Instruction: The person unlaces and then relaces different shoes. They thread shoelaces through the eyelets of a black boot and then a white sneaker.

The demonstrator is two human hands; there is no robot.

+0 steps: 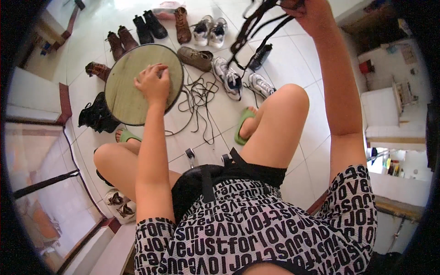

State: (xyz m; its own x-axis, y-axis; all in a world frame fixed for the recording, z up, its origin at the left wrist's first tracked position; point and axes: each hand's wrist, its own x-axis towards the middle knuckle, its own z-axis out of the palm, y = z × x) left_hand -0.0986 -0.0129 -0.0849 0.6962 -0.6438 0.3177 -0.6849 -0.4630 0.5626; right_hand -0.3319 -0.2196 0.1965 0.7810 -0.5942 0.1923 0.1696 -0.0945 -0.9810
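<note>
My left hand (154, 82) rests on a round greenish-brown tabletop or board (127, 92) with a dark rim. Its fingers are loosely bent and nothing shows in them. Up at the top right, my right hand (297, 12) grips a bundle of dark shoelaces (247, 32), whose loops hang over the floor. Beneath the loops stands a grey-and-white sneaker (228, 77); a matching one (261, 86) lies by my knee. Long thin dark laces (202, 103) lie tangled on the tiles, right of the round top.
Black ankle boots (149, 27), brown boots (122, 43), a single brown boot (182, 25), white-grey sneakers (209, 31) and a brown shoe (195, 58) stand around the round top. Black boots (98, 113) sit at its left. A dark shoe (261, 56) lies beyond the sneakers.
</note>
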